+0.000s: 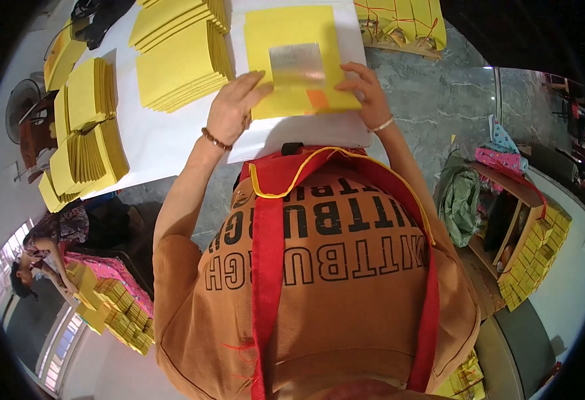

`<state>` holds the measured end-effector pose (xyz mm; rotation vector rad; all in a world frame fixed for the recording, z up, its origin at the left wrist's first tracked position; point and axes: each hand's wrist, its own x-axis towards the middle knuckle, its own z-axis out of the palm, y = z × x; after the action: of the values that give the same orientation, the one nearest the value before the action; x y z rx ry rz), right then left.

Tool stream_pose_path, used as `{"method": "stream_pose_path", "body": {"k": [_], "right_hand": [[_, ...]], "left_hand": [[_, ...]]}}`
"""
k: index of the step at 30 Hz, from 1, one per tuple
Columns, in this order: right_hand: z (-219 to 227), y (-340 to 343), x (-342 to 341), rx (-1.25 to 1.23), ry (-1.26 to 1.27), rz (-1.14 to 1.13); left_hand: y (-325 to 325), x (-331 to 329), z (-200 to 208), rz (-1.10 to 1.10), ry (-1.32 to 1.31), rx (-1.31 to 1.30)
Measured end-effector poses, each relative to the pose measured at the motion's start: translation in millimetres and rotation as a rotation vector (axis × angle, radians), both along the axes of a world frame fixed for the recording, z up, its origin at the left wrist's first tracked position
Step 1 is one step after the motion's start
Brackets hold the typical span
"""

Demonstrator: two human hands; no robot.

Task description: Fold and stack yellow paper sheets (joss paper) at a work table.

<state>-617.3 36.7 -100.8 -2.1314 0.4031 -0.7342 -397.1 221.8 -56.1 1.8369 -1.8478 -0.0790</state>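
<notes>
Paper (289,28): long axis approx. fore-aft.

A yellow-edged red apron (268,253) hangs over a rust-orange top (352,327) with black block lettering (316,219); above the bare hands (234,101) are a brown beaded bracelet (216,139), left, and a pale band (381,125), right.

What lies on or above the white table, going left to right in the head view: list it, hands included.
Leftmost yellow stacks → larger yellow stack → left hand → silver square on the yellow sheet → right hand.
</notes>
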Motion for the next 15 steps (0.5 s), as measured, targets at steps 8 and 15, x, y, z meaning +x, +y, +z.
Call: {"method": "stream_pose_path", "body": {"k": [8, 15], "right_hand": [[14, 12, -7, 0.072, 0.084, 0.305], [3, 24, 25, 0.613, 0.14, -0.187]], "left_hand": [[19, -20, 3, -0.035, 0.171, 0.053], [-14, -15, -14, 0.501, 0.546, 0.257]]}}
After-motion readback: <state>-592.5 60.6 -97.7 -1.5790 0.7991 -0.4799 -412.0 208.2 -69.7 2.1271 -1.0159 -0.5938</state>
